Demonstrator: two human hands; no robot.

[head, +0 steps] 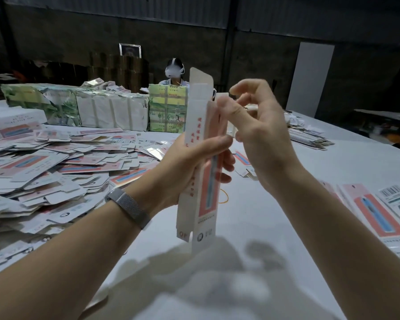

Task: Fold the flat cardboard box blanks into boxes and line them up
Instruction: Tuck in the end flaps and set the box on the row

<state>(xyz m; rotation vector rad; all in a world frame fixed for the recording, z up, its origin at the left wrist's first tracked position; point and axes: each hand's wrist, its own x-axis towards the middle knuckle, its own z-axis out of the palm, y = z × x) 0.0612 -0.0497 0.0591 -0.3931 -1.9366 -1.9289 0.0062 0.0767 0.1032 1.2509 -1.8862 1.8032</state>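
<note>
Nearest the camera, the left hand (194, 155) grips a long, narrow box blank (200, 158) around its middle, holding it upright above the white table (252, 227). The blank looks partly opened into a sleeve, and its top flap (201, 77) stands unfolded. The right hand (254, 128) is at the upper end, thumb against the edge, fingers curled but apparently pinching nothing firmly. The step in hand seems to be squaring the sleeve and closing its top. The next move likely calls for tucking the side tabs in, then folding the top flap down. Finished boxes (376, 211) lie to the right, a heap of flat blanks (56, 162) to the left, and wrapped bundles (113, 109) stand beyond.
</note>
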